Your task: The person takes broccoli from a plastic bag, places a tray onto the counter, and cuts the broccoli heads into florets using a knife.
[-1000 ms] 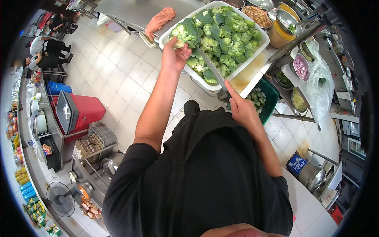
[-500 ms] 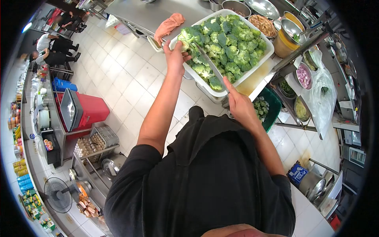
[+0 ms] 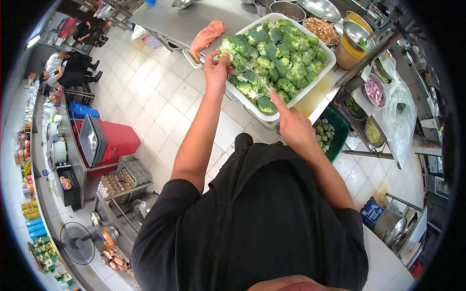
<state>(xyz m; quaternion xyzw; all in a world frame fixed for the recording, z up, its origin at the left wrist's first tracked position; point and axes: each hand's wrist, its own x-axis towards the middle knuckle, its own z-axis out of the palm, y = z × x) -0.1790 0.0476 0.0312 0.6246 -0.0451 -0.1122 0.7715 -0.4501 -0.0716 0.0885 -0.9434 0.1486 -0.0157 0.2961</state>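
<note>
My left hand (image 3: 217, 71) is closed on a broccoli head (image 3: 235, 47) at the left corner of a white tub (image 3: 331, 60). The handle of a knife (image 3: 258, 78) is in my right hand (image 3: 294, 121), index finger stretched along it. Its thin-looking blade points up and left towards the held broccoli, its tip near the stem. Cut broccoli florets (image 3: 286, 53) fill the tub. Below the tub's right side, a dark green bin (image 3: 341, 130) contains pale green cut pieces (image 3: 324, 134).
An orange cloth (image 3: 208, 37) lies on the steel table (image 3: 160, 17) left of the tub. Bowls, including one of brown strips (image 3: 321, 30), stand behind it. To the right, a shelf holds a bowl of purple pieces (image 3: 374, 92) and a plastic bag (image 3: 399, 111). People (image 3: 73, 68) are at far left.
The knife has turned in my right hand, so its blade now looks narrower. My left hand stays on the broccoli head at the tub's corner. The whole view has shifted slightly.
</note>
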